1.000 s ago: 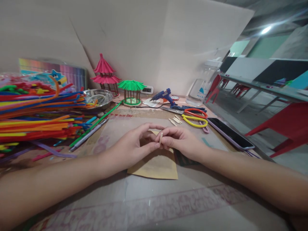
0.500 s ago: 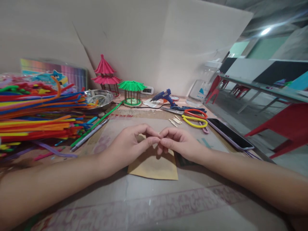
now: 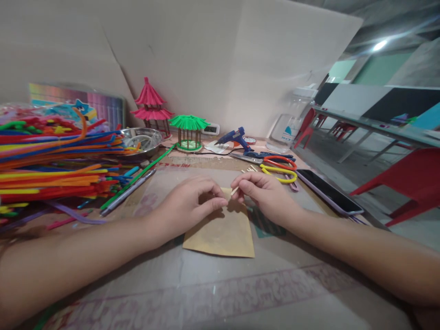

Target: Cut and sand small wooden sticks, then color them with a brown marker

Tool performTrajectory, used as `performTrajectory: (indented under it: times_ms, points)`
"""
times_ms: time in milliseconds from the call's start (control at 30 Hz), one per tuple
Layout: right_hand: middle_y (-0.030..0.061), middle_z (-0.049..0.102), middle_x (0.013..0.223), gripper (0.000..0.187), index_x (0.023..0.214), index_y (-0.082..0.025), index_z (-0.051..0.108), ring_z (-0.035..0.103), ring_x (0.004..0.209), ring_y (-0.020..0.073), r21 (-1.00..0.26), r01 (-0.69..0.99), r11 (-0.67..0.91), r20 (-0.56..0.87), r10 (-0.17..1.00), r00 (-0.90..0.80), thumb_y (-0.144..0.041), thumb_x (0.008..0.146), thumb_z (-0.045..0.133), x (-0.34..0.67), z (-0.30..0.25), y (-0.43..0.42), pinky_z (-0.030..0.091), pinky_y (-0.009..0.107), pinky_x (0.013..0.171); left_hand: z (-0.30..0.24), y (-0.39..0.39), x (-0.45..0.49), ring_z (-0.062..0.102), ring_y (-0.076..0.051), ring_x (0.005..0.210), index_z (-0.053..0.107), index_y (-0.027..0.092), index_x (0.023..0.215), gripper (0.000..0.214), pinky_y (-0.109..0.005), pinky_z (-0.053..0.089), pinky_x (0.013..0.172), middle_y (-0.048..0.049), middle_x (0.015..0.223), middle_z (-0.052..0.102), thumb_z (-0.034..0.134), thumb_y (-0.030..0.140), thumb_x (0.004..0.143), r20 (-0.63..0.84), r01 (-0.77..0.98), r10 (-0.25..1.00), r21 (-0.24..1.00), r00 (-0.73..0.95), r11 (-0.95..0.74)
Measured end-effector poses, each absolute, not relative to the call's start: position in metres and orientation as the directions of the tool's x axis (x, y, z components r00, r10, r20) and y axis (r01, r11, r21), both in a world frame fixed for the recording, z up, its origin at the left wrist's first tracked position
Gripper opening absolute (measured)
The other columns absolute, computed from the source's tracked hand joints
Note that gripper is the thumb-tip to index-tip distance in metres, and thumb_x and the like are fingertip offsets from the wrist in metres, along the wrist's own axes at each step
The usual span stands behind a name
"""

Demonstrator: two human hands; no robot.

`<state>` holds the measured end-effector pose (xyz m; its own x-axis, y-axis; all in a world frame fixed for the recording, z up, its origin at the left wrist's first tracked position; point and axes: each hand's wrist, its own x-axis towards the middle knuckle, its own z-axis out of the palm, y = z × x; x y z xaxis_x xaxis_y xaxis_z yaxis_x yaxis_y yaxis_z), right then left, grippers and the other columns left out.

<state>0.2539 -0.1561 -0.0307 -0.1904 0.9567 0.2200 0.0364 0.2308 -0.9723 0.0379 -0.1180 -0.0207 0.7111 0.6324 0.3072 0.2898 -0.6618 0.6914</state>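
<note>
My left hand rests curled on the table, its fingertips pinched together over the top left corner of a tan paper sheet. Whether anything is between those fingers is hidden. My right hand pinches a short pale wooden stick between thumb and forefinger, just above the sheet's far edge. The stick's free end points toward my left fingertips, a small gap apart. A few more short sticks lie beyond my right hand.
A big pile of coloured pipe cleaners fills the left side beside a metal bowl. Pink pagoda, green pavilion, blue glue gun, scissors and a phone lie behind and right.
My hands were touching, working the stick together. Now they have parted: my right hand has drawn up and to the right with the stick, and my left has curled and stayed on the sheet.
</note>
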Motion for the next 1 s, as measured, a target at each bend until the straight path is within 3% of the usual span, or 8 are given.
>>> performTrajectory:
  times_ms: [100,233,400,533,600,733,867,1000]
  points:
    - [0.0005,0.070,0.072,0.023,0.086,-0.019,0.069,0.062,0.065,0.0111,-0.973,0.046,0.227,0.218,0.964,-0.153,-0.041,0.090,0.068,0.257,-0.033,-0.153,0.051,0.025,0.065,-0.023,-0.110,0.035,0.064,-0.019,0.090,0.068,0.019,0.087,0.018,-0.033,0.047,0.084,-0.0030,0.094,0.071,0.058,0.032,0.095,0.399,0.324,0.541,0.493,0.741,-0.808]
    - [0.0003,0.068,0.073,0.020,0.087,-0.019,0.067,0.062,0.068,0.0131,-0.926,0.236,0.294,0.257,0.950,-0.176,-0.036,0.094,0.061,0.260,-0.033,-0.151,0.049,0.027,0.068,-0.028,-0.103,0.032,0.062,-0.024,0.107,0.068,0.020,0.104,0.019,-0.039,0.046,0.095,-0.0064,0.112,0.069,0.059,0.032,0.093,0.413,0.350,0.490,0.369,0.768,-0.861]
    - [0.0034,0.068,0.081,0.014,0.082,-0.018,0.067,0.061,0.078,0.0164,-0.554,0.620,0.556,0.377,0.831,-0.408,-0.020,0.094,0.060,0.271,-0.038,-0.142,0.045,0.030,0.075,-0.031,-0.103,0.033,0.061,-0.029,0.114,0.068,0.018,0.113,0.030,-0.046,0.045,0.101,-0.0092,0.120,0.069,0.057,0.037,0.093,0.293,0.387,0.467,0.292,0.834,-0.874]
    - [0.0057,0.067,0.083,0.013,0.085,-0.018,0.066,0.059,0.082,0.0193,-0.250,0.735,0.631,0.382,0.762,-0.524,-0.019,0.096,0.060,0.273,-0.039,-0.143,0.044,0.032,0.076,-0.030,-0.104,0.035,0.061,-0.030,0.114,0.068,0.016,0.113,0.032,-0.050,0.044,0.102,-0.0110,0.120,0.069,0.055,0.038,0.093,0.243,0.413,0.472,0.256,0.848,-0.874]
    - [0.0060,0.066,0.081,0.016,0.084,-0.017,0.065,0.058,0.082,0.0197,-0.171,0.719,0.673,0.384,0.718,-0.580,-0.018,0.098,0.057,0.269,-0.038,-0.146,0.044,0.032,0.075,-0.029,-0.105,0.036,0.061,-0.030,0.113,0.067,0.016,0.113,0.032,-0.050,0.044,0.102,-0.0114,0.120,0.068,0.054,0.038,0.094,0.237,0.415,0.472,0.253,0.849,-0.874]
    - [0.0054,0.067,0.082,0.017,0.087,-0.017,0.066,0.058,0.080,0.0187,-0.156,0.641,0.752,0.394,0.642,-0.657,-0.018,0.099,0.054,0.263,-0.036,-0.144,0.044,0.031,0.073,-0.029,-0.105,0.036,0.061,-0.029,0.111,0.069,0.017,0.107,0.028,-0.047,0.045,0.100,-0.0110,0.117,0.069,0.053,0.037,0.094,0.240,0.418,0.476,0.258,0.846,-0.871]
    - [0.0058,0.067,0.081,0.016,0.084,-0.017,0.066,0.058,0.080,0.0195,-0.109,0.732,0.672,0.364,0.713,-0.600,-0.015,0.096,0.056,0.267,-0.035,-0.141,0.044,0.033,0.075,-0.030,-0.105,0.037,0.061,-0.031,0.109,0.070,0.016,0.106,0.030,-0.049,0.045,0.099,-0.0127,0.116,0.069,0.055,0.039,0.093,0.258,0.424,0.475,0.230,0.842,-0.876]
    - [0.0056,0.067,0.080,0.016,0.085,-0.017,0.067,0.058,0.078,0.0184,-0.169,0.719,0.674,0.354,0.722,-0.594,-0.016,0.097,0.056,0.267,-0.033,-0.147,0.044,0.030,0.071,-0.029,-0.106,0.037,0.061,-0.030,0.110,0.069,0.016,0.107,0.029,-0.048,0.046,0.099,-0.0123,0.117,0.068,0.055,0.037,0.093,0.231,0.431,0.472,0.210,0.851,-0.878]
